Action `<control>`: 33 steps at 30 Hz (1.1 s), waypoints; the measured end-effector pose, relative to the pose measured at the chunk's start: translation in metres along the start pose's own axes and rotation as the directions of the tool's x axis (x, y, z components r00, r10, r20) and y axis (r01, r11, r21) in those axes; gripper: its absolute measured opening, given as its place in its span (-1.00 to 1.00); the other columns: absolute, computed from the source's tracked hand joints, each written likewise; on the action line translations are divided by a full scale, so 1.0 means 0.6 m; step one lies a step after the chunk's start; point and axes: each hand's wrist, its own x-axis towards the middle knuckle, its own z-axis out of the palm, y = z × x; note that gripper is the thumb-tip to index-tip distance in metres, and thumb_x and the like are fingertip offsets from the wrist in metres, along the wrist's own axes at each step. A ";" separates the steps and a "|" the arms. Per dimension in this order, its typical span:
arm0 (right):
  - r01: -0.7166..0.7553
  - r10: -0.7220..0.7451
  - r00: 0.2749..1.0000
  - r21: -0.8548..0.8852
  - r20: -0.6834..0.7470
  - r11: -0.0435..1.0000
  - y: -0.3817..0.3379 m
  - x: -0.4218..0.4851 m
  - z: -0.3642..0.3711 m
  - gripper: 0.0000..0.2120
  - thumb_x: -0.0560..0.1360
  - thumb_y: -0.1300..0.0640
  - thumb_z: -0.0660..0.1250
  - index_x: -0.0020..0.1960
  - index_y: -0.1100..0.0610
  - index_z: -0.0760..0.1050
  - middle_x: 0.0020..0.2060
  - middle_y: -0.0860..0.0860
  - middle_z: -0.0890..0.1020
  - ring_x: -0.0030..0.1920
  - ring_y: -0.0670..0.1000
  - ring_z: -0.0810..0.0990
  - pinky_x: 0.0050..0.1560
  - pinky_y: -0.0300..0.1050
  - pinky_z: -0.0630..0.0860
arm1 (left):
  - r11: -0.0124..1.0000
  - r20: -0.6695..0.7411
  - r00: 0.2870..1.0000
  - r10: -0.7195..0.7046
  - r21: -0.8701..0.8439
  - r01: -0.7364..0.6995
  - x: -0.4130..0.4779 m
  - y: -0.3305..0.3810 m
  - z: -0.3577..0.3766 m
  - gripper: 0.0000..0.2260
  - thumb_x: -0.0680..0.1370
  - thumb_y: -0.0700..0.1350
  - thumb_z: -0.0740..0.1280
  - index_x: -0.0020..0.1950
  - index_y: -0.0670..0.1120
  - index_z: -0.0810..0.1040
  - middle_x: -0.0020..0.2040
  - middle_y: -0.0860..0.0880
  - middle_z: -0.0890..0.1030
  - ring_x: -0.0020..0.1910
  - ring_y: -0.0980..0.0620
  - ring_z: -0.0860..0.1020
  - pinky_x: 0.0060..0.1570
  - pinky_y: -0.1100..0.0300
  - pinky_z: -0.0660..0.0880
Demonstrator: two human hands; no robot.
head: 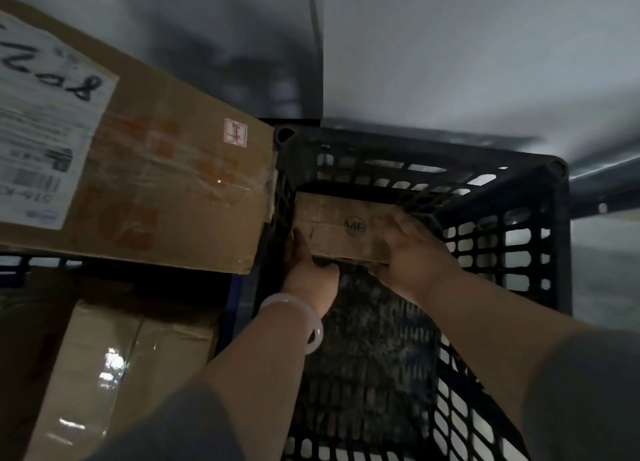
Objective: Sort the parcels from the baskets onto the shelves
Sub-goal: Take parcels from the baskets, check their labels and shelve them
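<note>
As only one small parcel (341,227) shows in the black basket (554,218), this basket looks nearly emptied, the rest of its floor bare mesh. The parcel is not shelved yet; it sits inside at the far wall, and I can't tell whether it is lifted or resting. Left hand (308,270) grips its left near corner. Right hand (412,253) clamps the right end, fingers over the top. Big boxes (166,190) at left look already shelved.

Curled left hand (306,270), curled right hand (412,258)
</note>
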 end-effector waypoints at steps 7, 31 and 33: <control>-0.309 0.280 0.945 0.746 0.170 0.590 0.029 0.014 0.056 0.03 0.37 -0.17 0.45 0.57 -0.13 -0.20 0.31 -0.13 0.46 0.32 -0.03 0.44 0.39 -0.01 0.36 | 0.998 -0.050 0.998 -0.042 0.048 0.044 0.011 0.010 0.024 -0.20 0.59 -0.10 0.28 0.58 0.13 -0.26 0.59 0.09 -0.21 0.57 -0.09 0.02 0.52 0.02 0.12; -0.379 0.291 0.911 0.872 0.292 0.311 0.033 -0.021 0.045 -0.45 0.60 -0.09 0.22 0.55 -0.03 0.18 0.42 -0.02 0.39 0.37 0.04 0.40 0.38 -0.19 0.27 | 0.982 -0.084 0.995 -0.062 0.171 0.075 0.017 0.022 0.025 -0.22 0.57 -0.08 0.26 0.59 0.16 -0.20 0.58 0.00 -0.06 0.49 -0.13 0.20 0.41 -0.03 0.33; -0.390 0.287 0.905 0.880 0.314 0.269 0.036 -0.015 0.038 -0.47 0.62 -0.01 0.22 0.55 0.01 0.19 0.41 0.02 0.41 0.37 0.05 0.42 0.41 -0.17 0.28 | 0.974 -0.114 0.991 -0.065 0.208 0.088 0.020 0.022 0.028 -0.19 0.56 -0.07 0.28 0.59 0.14 -0.24 0.57 -0.03 -0.03 0.48 -0.15 0.21 0.40 -0.07 0.33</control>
